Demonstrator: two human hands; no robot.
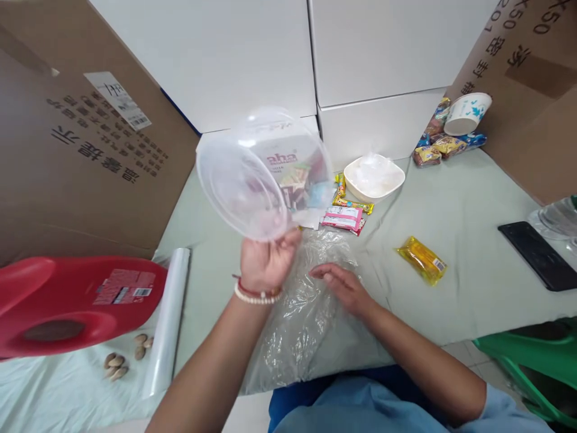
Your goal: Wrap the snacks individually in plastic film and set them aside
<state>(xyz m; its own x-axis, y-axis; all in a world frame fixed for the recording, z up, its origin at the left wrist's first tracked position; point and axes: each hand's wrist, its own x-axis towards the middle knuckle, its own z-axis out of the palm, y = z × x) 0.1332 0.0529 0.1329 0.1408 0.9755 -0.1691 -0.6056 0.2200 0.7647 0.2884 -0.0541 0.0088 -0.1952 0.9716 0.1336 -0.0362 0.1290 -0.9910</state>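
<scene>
My left hand (269,257) is raised above the table with its fingers closed on the lower edge of a clear round plastic container (246,186). Snack packets show through its see-through wall. My right hand (345,288) holds nothing and hovers low with its fingers stretched out, palm turned toward the left hand. Beneath both hands lies a crumpled clear plastic bag (302,325) on the cloth. Just beyond the right hand are a pink-and-white packet (342,218) and a yellow snack wrapper (354,205).
A white bowl (374,195) with thin plastic inside stands at the back. To the right are a yellow packet (424,260), a black phone (538,254) and a paper cup (466,114) on snack packs. A red jug (90,264) and plastic roll (166,322) flank the left.
</scene>
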